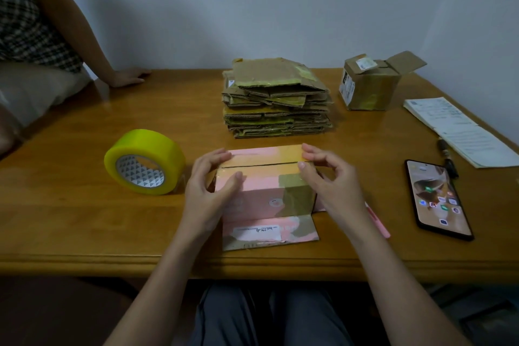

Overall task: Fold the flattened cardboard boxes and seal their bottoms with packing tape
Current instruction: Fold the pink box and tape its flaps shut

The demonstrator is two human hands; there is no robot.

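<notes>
Hands on a pink box at the centre of the frame.

Pink box [266, 185] stands on the table [70, 219] with its two top flaps folded shut, a seam between them, and one flap lying flat toward the lower edge. Left hand [209, 185] presses the box's left end, fingers fairly straight; right hand [325, 174] curls its fingers over the right end, thumb on the top. Tape roll [144, 161] lies centre left, apart from the box. Flat stack [276, 98] sits above it, a folded box [370, 83] upper right, a phone [438, 199] at right.
</notes>
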